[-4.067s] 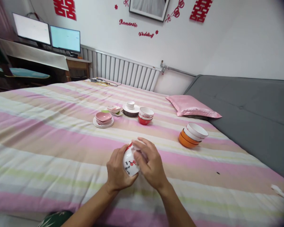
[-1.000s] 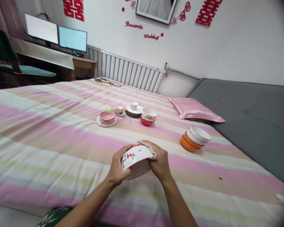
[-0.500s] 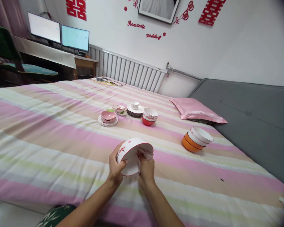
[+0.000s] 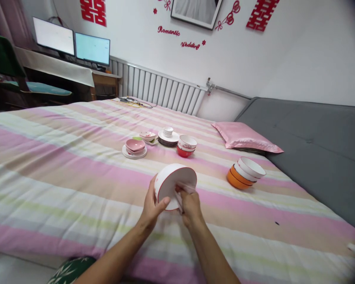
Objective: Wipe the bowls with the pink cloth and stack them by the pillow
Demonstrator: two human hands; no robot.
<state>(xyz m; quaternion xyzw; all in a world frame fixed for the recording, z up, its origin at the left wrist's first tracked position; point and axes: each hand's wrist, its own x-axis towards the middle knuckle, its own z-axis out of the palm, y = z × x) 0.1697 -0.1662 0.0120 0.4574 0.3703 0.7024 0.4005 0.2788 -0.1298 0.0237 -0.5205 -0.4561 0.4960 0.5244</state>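
Note:
A white bowl [image 4: 169, 182] with a thin red rim is tilted on its side above the bed, its inside turned toward me. My left hand [image 4: 154, 205] grips the bowl at its left, with the thumb over the rim and the fingers behind. Inside the bowl, my right hand [image 4: 191, 206] is closed on a pale pinkish cloth [image 4: 187, 188], which lies against the inner wall. Part of the cloth hangs below the fist near the lower rim.
Beyond the bowl stand pink heart-shaped bowls [image 4: 135, 145] on plates, a plate stack [image 4: 168, 137] with small cups, and stacked red-and-white bowls [image 4: 187, 146]. Orange and white bowls [image 4: 242, 177] lean in a stack at right. A pink pillow [image 4: 245, 136] lies by the grey headboard [image 4: 307, 142].
Both hands and the bowl have moved slightly up and to the right. The bowl has turned, so more of its inside faces me and its flower print is less visible.

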